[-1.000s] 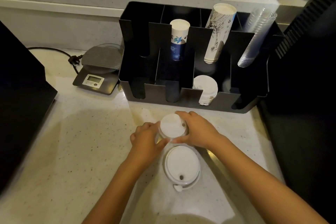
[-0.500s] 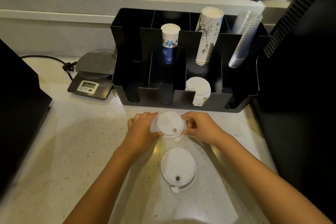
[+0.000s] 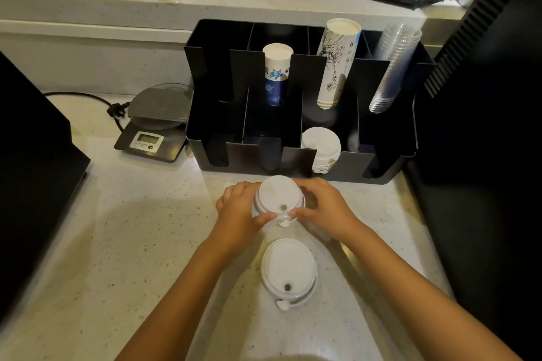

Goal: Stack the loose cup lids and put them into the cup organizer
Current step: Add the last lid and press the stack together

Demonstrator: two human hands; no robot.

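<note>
A small stack of white cup lids (image 3: 277, 196) stands on the counter just in front of the black cup organizer (image 3: 390, 167). My left hand (image 3: 237, 211) grips its left side and my right hand (image 3: 325, 208) grips its right side, thumbs meeting at the near rim. Another white lid stack (image 3: 289, 268) lies flat on the counter closer to me, untouched. Inside the organizer's front row, a stack of white lids (image 3: 321, 149) rests on its side in the third slot.
The organizer's back row holds a blue-print paper cup stack (image 3: 277, 73), a taller sketch-print cup stack (image 3: 337, 61) and clear plastic cups (image 3: 391, 67). A digital scale (image 3: 155, 123) with a cord sits to its left. Dark appliances flank both sides of the counter.
The lid stack in my hands has moved a little away from me toward the organizer's front wall. The lids near me have not moved.
</note>
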